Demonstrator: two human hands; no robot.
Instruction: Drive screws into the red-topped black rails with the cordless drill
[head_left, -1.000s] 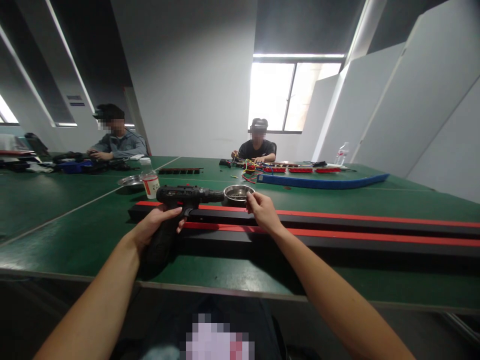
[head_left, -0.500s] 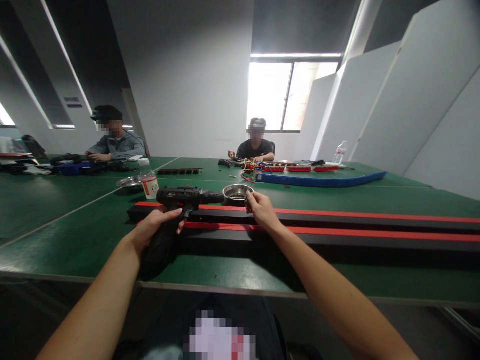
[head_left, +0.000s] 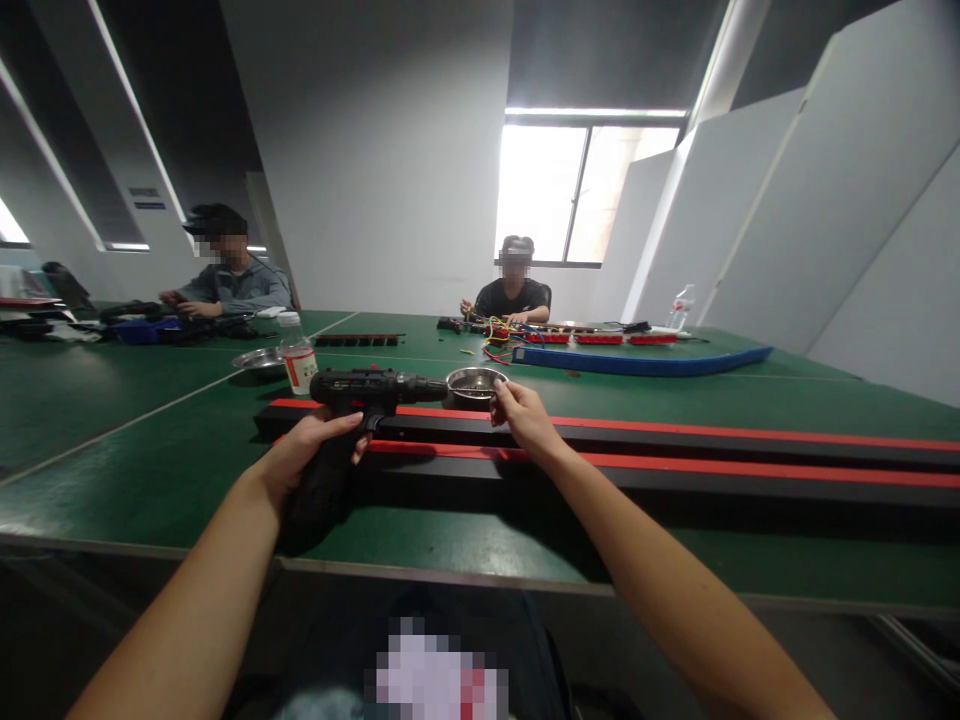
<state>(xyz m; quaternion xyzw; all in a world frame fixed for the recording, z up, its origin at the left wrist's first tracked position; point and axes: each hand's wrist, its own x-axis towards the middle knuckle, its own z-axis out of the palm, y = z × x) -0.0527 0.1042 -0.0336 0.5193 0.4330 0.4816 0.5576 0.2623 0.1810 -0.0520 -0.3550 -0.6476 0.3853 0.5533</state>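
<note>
My left hand (head_left: 319, 445) is wrapped round the grip of a black cordless drill (head_left: 360, 390), whose chuck points right. My right hand (head_left: 519, 408) is closed in a pinch just right of the drill's tip; what the fingertips hold is too small to make out. Behind the drill tip and the pinched fingers stands a round metal bowl (head_left: 474, 377) with small dark pieces in it. Below both hands lie two long black bars with red top strips, the nearer bar (head_left: 675, 485) and the farther bar (head_left: 675, 433), side by side along the table.
On the green table (head_left: 172, 450) a plastic bottle (head_left: 300, 365) and another metal bowl (head_left: 259, 365) stand at left. A long blue strip (head_left: 645, 362), wires and red parts (head_left: 598, 338) lie farther back. Two people sit across the table, one at left (head_left: 232, 285), one ahead (head_left: 514, 298).
Both hands and the drill keep nearly the same places, with only a slight shift of the view. The left co-worker's hands have moved a little.
</note>
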